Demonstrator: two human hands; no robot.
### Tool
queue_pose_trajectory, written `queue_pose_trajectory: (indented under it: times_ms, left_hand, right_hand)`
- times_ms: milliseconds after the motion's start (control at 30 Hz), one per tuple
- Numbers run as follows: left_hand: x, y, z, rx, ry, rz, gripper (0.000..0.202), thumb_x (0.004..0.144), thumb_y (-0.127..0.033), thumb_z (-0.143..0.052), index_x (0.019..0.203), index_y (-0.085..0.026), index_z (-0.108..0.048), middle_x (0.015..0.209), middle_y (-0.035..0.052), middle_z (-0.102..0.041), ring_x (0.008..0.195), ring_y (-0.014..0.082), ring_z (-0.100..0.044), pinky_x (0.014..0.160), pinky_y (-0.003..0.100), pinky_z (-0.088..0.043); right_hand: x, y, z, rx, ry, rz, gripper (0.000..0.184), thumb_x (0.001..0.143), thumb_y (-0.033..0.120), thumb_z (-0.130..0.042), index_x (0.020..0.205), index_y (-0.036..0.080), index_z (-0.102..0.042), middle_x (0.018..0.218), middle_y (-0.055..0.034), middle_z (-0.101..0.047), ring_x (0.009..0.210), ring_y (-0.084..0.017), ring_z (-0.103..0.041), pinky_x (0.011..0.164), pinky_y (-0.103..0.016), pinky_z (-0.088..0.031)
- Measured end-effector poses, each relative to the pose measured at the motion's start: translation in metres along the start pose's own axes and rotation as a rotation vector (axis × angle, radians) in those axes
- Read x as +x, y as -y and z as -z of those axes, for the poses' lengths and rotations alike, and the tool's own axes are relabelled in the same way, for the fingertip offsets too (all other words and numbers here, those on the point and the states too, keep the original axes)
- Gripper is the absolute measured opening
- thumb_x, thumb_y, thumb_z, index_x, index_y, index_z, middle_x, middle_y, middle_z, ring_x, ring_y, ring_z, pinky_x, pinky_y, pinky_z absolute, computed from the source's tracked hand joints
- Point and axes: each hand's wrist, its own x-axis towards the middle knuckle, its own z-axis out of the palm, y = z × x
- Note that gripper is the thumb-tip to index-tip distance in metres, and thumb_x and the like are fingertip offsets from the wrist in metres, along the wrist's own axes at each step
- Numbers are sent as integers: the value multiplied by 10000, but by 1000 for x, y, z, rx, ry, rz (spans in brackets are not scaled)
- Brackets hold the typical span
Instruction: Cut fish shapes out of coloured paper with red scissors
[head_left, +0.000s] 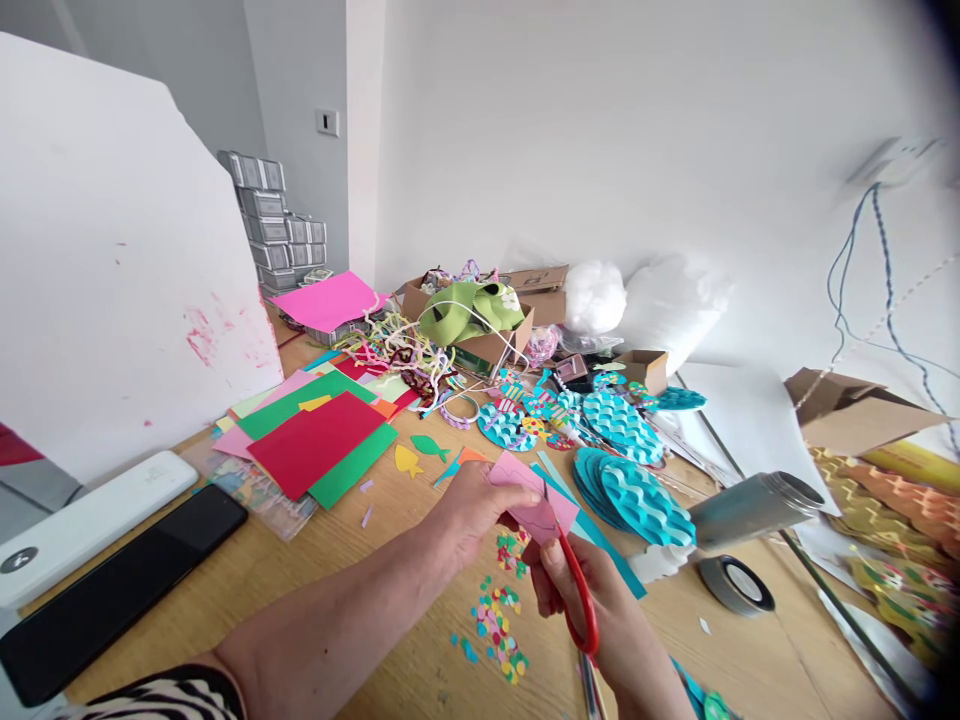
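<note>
Striped sleeve (172, 695) is closest, btwn 7 & 8 o'clock. L hand (466, 502) fingers pinch pink paper (531, 508) at 5 o'clock. R hand (611, 602) fingers grip red scissors (589, 638), blades on the paper. Little dots (496, 625) on surface (405, 640), 6 o'clock; red sheet (319, 445), approx 8.

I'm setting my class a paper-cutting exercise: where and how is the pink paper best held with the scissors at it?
Probably the pink paper's left edge, coming from the left with the thumb on top, as the left hand does. It is a thin, flat sheet, and the red scissors in the right hand meet its right part, so that edge should keep fingers clearer.
</note>
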Motion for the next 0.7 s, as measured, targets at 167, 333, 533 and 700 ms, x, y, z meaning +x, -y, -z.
queue_pose_trajectory:
  times_ms: [167, 333, 533, 700]
  left_hand:
    - [0, 0, -1, 0, -7, -1, 241, 546, -306, -660, 689, -113, -649, 626, 19, -585, 585, 118, -521, 592, 261, -388]
    - [0, 0, -1, -4, -2, 4, 260, 551, -307, -659, 715, -105, -660, 657, 29, -594, 610, 126, -533, 612, 271, -398]
    - [-1, 0, -1, -4, 2, 5, 234, 562, -307, -674, 698, -117, -656, 647, 28, -593, 607, 133, -536, 605, 275, -399]
    - [-2, 1, -1, -28, 17, -9, 177, 588, -316, -692, 649, -157, -643, 659, 47, -613, 617, 150, -542, 587, 280, -407]
  right_hand:
    - [0, -2, 0, 15, -5, -4, 542, 838, 694, -474, 791, 169, -600, 452, 38, -483, 426, -129, -436, 451, -246, -335]
    - [1, -4, 0, 1, -16, -20, 540, 836, 693, -474, 776, 172, -604, 421, 44, -465, 409, -129, -429, 439, -243, -318]
    - [2, -1, -1, 17, -24, -33, 557, 826, 711, -474, 775, 170, -597, 431, 50, -459, 414, -123, -432, 442, -237, -327]
    - [0, 4, -2, 34, -16, -84, 607, 802, 757, -453, 773, 168, -594, 432, 44, -470, 410, -119, -418, 432, -237, -309]
